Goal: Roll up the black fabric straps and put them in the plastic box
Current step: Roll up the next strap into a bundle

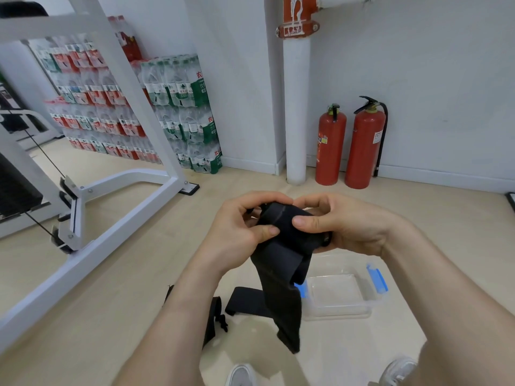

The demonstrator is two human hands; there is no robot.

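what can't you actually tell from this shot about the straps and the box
Head view:
- black strap: rolled end covered by left hand and right hand; turns uncountable.
- floor straps: partly behind the left forearm and hanging tail; count unclear.
- plastic box: one end hidden by the tail.

the plain black fabric strap (281,263) is showing matte black all over, with a faint paler seam line crossing its rolled part. the second black fabric strap (245,300) is reading dark against the pale beige floor (125,288). the clear plastic box (338,313) is showing bright blue latches (376,280). the two red fire extinguishers (330,146) (363,151) are glowing against the white wall (432,79), and the stacked water bottle packs (178,87) are showing red and green labels.
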